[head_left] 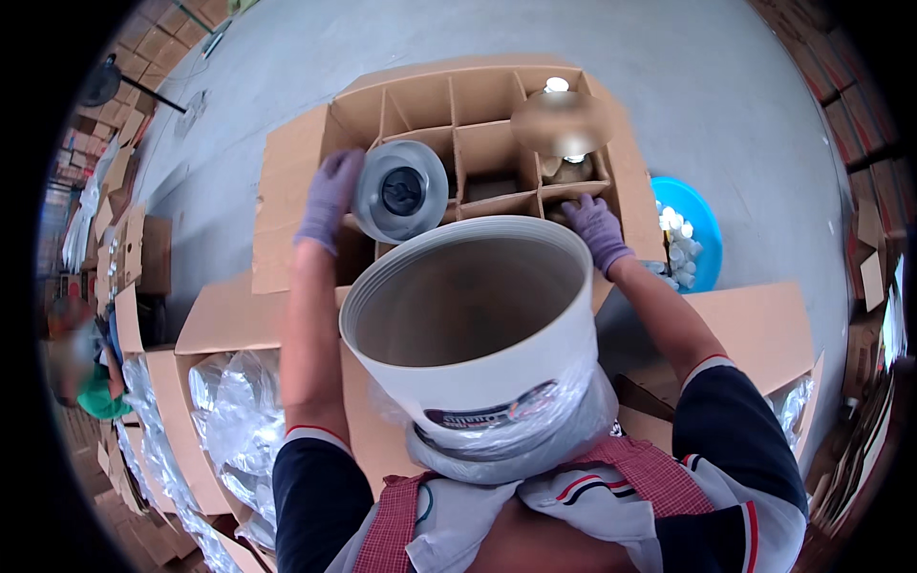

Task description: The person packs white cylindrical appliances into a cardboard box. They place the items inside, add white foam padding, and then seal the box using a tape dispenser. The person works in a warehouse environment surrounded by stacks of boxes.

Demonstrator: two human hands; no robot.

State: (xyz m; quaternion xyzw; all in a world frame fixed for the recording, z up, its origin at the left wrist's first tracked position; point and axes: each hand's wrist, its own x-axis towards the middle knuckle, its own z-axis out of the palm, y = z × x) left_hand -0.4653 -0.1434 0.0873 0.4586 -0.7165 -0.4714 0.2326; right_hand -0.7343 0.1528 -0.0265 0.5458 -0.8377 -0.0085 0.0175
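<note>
The divided box (270,205) sits out in front of the person, flaps spread. In its left half there's a grey disc (432,205) with a black middle, sitting over the cells and hiding what's under it. The left hand (331,196), in a purple glove, is at the disc's left edge, fingers bent; I can't tell whether it grips. The right hand (594,227) has its fingers down at a near right cell, tips out of sight, so I can't say what they hold. Two white tops (556,86) show in the right-hand cells, a brown blur covering much between them. The big white bucket (478,387) blocks my view of the box's near edge. Just right of the box, a flap cuts off part of the blue tub (709,263) of white pieces (676,229). Grey floor (592,33) spreads wide past the far edge; cartons (229,320) crowd the near left.
</note>
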